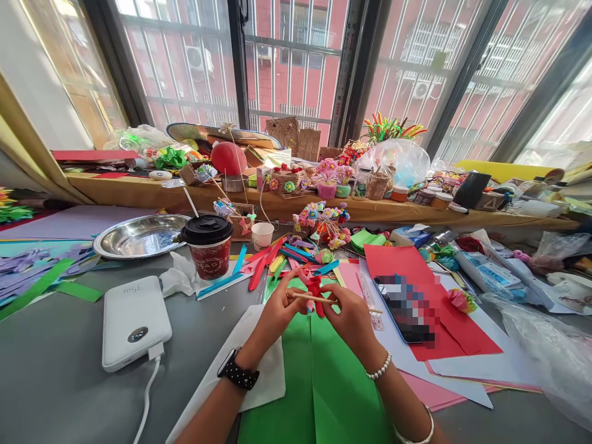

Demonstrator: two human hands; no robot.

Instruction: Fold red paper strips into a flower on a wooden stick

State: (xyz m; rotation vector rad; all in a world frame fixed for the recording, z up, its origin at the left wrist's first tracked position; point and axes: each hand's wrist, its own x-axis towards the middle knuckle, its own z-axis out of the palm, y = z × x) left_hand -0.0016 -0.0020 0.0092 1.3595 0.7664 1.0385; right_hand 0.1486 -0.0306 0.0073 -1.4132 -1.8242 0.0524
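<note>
Above a folded green paper sheet (296, 388), my two hands meet around a thin wooden stick and a red paper piece. My left hand (280, 306), wrist with a dark watch, pinches the left end of the wooden stick (309, 298). Close beside it, my right hand (350, 316) has its fingers closed on the stick and the red paper piece (315, 288). The stick lies nearly level, its right end showing past my right hand. Red paper sticks out above and below the stick; my fingers hide part of it.
Left are a white power bank (136, 320) with cable, a lidded cup (209, 246) and a metal plate (141, 236). Coloured paper strips (272, 259) lie ahead. A phone (402, 308) rests on red paper (462, 320) at right. Crafts crowd the windowsill (194, 200).
</note>
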